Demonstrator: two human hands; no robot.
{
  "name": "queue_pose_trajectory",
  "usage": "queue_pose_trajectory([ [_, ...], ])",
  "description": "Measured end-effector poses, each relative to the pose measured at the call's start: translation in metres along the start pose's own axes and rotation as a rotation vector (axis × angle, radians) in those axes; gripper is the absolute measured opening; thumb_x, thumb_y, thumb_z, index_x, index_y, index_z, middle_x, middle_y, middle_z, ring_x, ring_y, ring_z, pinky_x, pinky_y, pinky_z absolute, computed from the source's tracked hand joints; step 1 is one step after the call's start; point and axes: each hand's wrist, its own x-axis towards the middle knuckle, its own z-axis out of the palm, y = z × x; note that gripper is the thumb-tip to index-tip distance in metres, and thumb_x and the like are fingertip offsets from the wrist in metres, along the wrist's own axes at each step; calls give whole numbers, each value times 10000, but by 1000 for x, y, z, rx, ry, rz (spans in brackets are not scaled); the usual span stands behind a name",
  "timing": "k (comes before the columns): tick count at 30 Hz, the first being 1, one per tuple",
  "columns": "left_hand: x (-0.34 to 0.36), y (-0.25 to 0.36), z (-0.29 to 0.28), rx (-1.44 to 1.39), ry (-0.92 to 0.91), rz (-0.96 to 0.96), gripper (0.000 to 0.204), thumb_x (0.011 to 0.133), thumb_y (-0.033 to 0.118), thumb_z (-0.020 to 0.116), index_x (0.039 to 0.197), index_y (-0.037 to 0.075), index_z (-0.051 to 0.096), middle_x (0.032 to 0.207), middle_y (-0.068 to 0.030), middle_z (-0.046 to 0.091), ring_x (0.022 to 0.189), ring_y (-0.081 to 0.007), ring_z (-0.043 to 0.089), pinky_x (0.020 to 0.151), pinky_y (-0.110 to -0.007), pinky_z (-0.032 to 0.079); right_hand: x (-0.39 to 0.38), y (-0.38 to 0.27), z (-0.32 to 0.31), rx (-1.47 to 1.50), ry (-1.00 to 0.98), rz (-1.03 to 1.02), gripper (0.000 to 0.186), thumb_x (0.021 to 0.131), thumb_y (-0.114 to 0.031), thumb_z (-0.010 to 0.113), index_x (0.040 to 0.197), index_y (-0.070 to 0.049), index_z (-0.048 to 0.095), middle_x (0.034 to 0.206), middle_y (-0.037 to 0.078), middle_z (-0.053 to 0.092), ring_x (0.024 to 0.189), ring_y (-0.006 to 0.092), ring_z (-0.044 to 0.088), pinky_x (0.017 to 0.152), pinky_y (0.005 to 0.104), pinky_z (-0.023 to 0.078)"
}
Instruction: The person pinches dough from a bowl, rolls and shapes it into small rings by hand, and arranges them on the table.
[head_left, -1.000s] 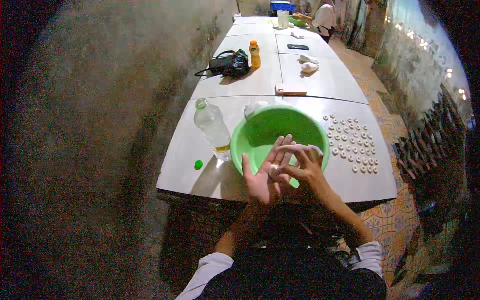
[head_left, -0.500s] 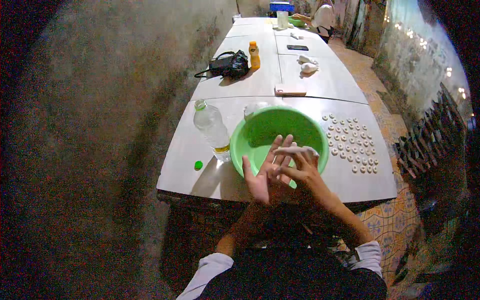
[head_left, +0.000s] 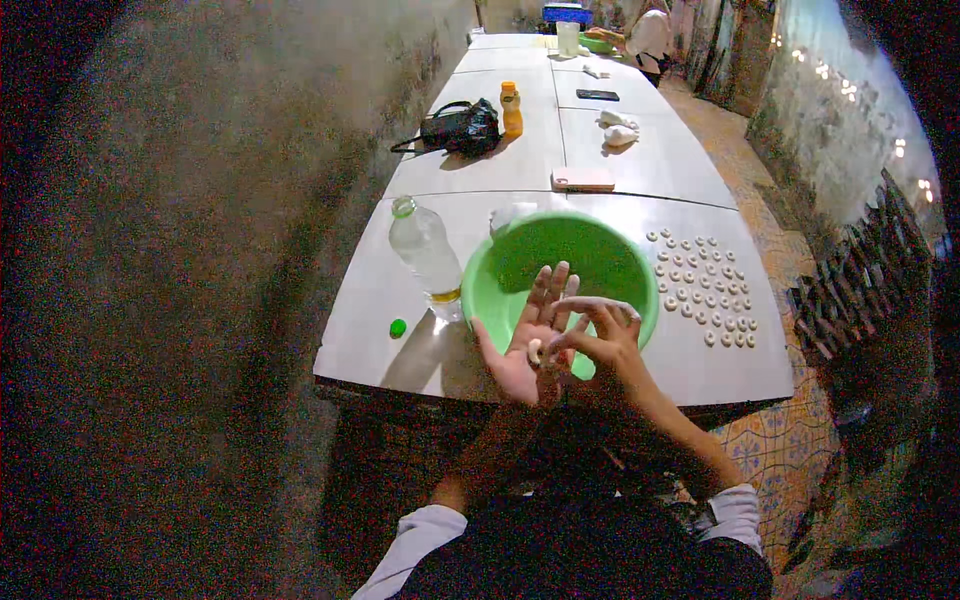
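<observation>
Palm up over the near rim of a green basin (head_left: 648, 290), my left hand (head_left: 520, 360) is open with its fingers stretched out. A small, pale, curved piece of dough (head_left: 535, 351) lies on its palm. My right hand (head_left: 605, 340) reaches in from the right, thumb and fingertips pinched at the piece's right side; part of the piece is hidden behind them. Whitish residue coats the right index finger. To the basin's right, several small dough rings (head_left: 690, 275) lie in rows on the white table (head_left: 620, 385).
An uncapped clear bottle (head_left: 425, 245) stands left of the basin, its green cap (head_left: 398, 328) nearby. Farther back are a pinkish box-like object (head_left: 583, 180), a black bag (head_left: 460, 130), an orange bottle (head_left: 511, 110), white bundles (head_left: 620, 130) and a dark phone (head_left: 597, 95). Another person (head_left: 648, 40) sits at the far end.
The curved dough piece now shows on my left palm, where the palm looked bare before. My left fingers have drawn closer together and straightened; the right hand stays pinched beside them.
</observation>
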Motion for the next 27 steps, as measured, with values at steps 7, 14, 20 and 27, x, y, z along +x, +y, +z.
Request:
queue_pose_trajectory([
  [7,-2,0,-1,214,-33,65,929,811,714,181,1382,-18,206,1465,-139,163,1364,-265,117,1094,-438,124,-7,2,19,-14,6,47,259,694,-245,636,952,-258,625,1195,-5,496,1122,217,444,922,463,229],
  [14,-1,0,0,-46,40,0,959,794,734,194,1378,-26,205,1458,-143,187,1360,-270,136,1092,-433,143,-8,7,14,20,35,3,213,708,-244,642,921,-261,630,1183,-14,507,1115,204,453,934,450,217],
  [20,-1,6,6,-5,-4,17,969,787,741,212,1380,-24,197,1460,-143,177,1361,-269,126,1096,-437,130,-4,1,10,22,43,16,250,686,-276,671,930,-250,625,1188,11,503,1114,215,455,934,446,225],
  [27,-1,2,0,21,-34,29,972,787,742,209,1383,-25,186,1460,-140,178,1366,-259,113,1097,-428,126,-4,-5,13,-11,-3,18,264,722,-224,624,985,-216,602,1244,32,465,1149,236,422,930,478,229],
])
